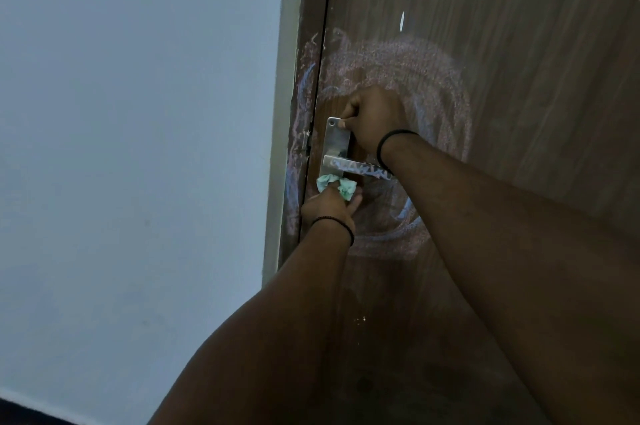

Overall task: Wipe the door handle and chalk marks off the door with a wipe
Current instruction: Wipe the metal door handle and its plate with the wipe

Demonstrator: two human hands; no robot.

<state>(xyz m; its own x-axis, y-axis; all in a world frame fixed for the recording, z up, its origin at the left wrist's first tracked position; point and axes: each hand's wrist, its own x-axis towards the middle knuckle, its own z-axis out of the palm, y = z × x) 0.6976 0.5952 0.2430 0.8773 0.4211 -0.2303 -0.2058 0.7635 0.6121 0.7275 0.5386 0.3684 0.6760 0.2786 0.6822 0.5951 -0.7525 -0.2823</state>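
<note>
Both arms outstretched, left hand (329,206) clenched, right hand (374,119) fisted

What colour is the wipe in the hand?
The wipe is pale mint green, scrunched up in the left hand; seen in the head view.
</note>
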